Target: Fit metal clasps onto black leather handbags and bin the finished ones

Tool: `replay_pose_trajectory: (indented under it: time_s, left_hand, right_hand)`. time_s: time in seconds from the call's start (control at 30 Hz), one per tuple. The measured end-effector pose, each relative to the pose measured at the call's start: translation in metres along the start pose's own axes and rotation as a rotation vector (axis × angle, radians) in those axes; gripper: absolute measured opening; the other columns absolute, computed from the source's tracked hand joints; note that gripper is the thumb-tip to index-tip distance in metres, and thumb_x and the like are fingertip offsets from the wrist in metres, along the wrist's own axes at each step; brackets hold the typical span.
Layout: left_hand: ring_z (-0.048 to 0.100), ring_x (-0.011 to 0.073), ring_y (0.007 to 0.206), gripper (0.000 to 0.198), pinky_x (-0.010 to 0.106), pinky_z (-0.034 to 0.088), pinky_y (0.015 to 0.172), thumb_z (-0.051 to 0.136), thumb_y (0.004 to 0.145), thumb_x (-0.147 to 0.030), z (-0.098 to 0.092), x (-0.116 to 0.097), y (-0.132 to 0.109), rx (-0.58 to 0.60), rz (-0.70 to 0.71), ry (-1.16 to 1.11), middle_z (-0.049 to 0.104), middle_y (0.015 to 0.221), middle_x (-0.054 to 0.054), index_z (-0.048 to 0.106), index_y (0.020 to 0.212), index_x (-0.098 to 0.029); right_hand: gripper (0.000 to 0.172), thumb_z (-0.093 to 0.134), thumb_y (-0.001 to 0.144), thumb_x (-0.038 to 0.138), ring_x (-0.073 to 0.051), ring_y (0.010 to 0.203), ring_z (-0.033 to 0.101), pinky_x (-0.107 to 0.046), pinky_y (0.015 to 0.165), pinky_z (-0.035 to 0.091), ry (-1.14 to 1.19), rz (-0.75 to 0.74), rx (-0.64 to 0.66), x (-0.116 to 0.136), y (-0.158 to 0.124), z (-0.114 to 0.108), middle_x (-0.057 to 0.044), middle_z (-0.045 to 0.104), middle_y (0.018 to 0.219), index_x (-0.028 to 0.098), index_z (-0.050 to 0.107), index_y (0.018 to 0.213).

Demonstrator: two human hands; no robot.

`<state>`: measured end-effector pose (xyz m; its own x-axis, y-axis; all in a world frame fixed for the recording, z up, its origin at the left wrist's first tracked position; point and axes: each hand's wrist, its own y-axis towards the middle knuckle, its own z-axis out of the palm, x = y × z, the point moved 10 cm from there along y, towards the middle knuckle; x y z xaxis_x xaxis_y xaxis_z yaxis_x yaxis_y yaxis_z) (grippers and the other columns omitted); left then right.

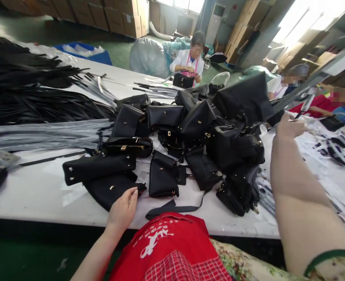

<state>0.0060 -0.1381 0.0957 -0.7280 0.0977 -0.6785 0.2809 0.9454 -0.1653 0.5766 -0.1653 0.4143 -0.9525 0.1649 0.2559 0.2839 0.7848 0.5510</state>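
Note:
My left hand (124, 207) is closed, fingers pinched at the right corner of a black bag (109, 191) with a small gold clasp. Another black bag (99, 168) lies partly over that one. My right arm is stretched far out to the right. There my right hand (289, 127) is closed at the lower end of a slim metal-looking tool (306, 103), whose kind is too blurred to tell. Just right of my left hand lies an upright-shaped black bag (162, 175), with a loose black strap (175, 208) below it.
Piled black bags (233, 148) fill the table's middle. Bundles of black straps (43, 103) and grey wrapped strips (43, 134) lie left. A grey metal bar (315, 82) slants across the right. A person (187, 62) handles a bag opposite; others sit at right.

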Motion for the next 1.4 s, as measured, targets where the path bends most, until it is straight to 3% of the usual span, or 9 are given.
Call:
replay_pose_trajectory:
  time_s: [0.07,0.17,0.3,0.57,0.73,0.97,1.17,1.3,1.4]
  left_hand:
    - [0.067,0.0255,0.094,0.046,0.034,0.051,0.081,0.032,0.089,-0.044,0.003,0.006,-0.001,0.014,-0.016,-0.001,0.071,0.106,0.009,0.062,0.11,-0.017]
    - [0.068,0.0245,0.09,0.044,0.033,0.052,0.078,0.034,0.089,-0.044,0.003,0.013,-0.001,0.02,-0.019,0.012,0.072,0.102,0.008,0.062,0.108,-0.018]
    - [0.068,0.0235,0.09,0.041,0.031,0.052,0.078,0.037,0.088,-0.044,0.0,0.017,-0.001,0.01,-0.024,0.012,0.072,0.1,0.008,0.064,0.106,-0.018]
    - [0.067,0.0233,0.09,0.038,0.032,0.051,0.079,0.04,0.088,-0.042,0.019,0.011,0.002,0.097,-0.021,0.054,0.072,0.099,0.007,0.064,0.107,-0.019]
    - [0.068,0.0224,0.086,0.038,0.031,0.051,0.077,0.04,0.088,-0.042,0.036,0.004,0.005,0.159,0.02,0.086,0.072,0.095,0.006,0.064,0.107,-0.019]
    - [0.067,0.0218,0.086,0.036,0.031,0.051,0.078,0.04,0.089,-0.043,0.054,-0.009,0.01,0.221,0.059,0.113,0.072,0.097,0.005,0.063,0.107,-0.021]
    - [0.067,0.0216,0.089,0.036,0.032,0.05,0.08,0.039,0.09,-0.041,0.068,-0.021,0.011,0.276,0.088,0.096,0.072,0.098,0.006,0.062,0.108,-0.02]
    - [0.067,0.0217,0.09,0.036,0.032,0.05,0.08,0.039,0.091,-0.04,0.069,-0.027,0.011,0.277,0.106,0.101,0.072,0.099,0.007,0.061,0.109,-0.019]
    - [0.067,0.0213,0.09,0.035,0.032,0.05,0.079,0.04,0.091,-0.04,0.068,-0.027,0.013,0.274,0.097,0.109,0.072,0.099,0.006,0.062,0.108,-0.019]
  right_hand:
    - [0.054,0.017,0.1,0.034,-0.026,0.089,0.057,-0.039,0.07,0.041,-0.203,0.176,-0.018,-0.006,-0.05,0.035,-0.022,0.063,0.096,0.014,0.065,0.087]
    - [0.042,0.038,0.095,0.041,-0.024,0.082,0.062,-0.033,0.069,0.043,-0.472,0.316,0.601,0.001,-0.151,0.153,-0.016,0.067,0.086,0.012,0.068,0.087]
    - [0.038,0.067,0.077,0.045,-0.029,0.083,0.064,-0.037,0.073,0.043,-0.506,0.28,0.816,0.035,-0.246,0.224,-0.02,0.068,0.083,0.007,0.068,0.082]
    - [0.033,0.062,0.08,0.023,-0.025,0.112,0.053,-0.04,0.106,0.024,-0.311,0.006,0.898,0.115,-0.33,0.235,-0.011,0.066,0.109,0.017,0.064,0.113]
    - [0.04,0.046,0.085,0.009,-0.021,0.109,0.054,-0.038,0.108,0.024,-0.204,-0.146,0.877,0.138,-0.36,0.222,-0.008,0.066,0.111,0.02,0.061,0.121]
    - [0.04,0.046,0.087,0.012,-0.023,0.112,0.05,-0.038,0.105,0.027,-0.239,-0.109,0.84,0.12,-0.362,0.208,-0.01,0.059,0.125,0.02,0.06,0.124]
    - [0.055,0.07,0.074,0.039,-0.032,0.115,0.049,-0.044,0.105,0.025,-0.375,0.092,0.797,0.111,-0.343,0.22,-0.022,0.052,0.126,0.015,0.06,0.123]
    - [0.06,0.07,0.074,0.039,-0.03,0.116,0.049,-0.04,0.108,0.024,-0.32,0.001,0.745,0.137,-0.327,0.239,-0.021,0.045,0.137,0.011,0.055,0.126]
    - [0.041,0.064,0.079,0.028,-0.025,0.108,0.054,-0.035,0.099,0.034,-0.245,-0.064,0.754,0.152,-0.321,0.256,-0.015,0.056,0.126,0.016,0.06,0.118]
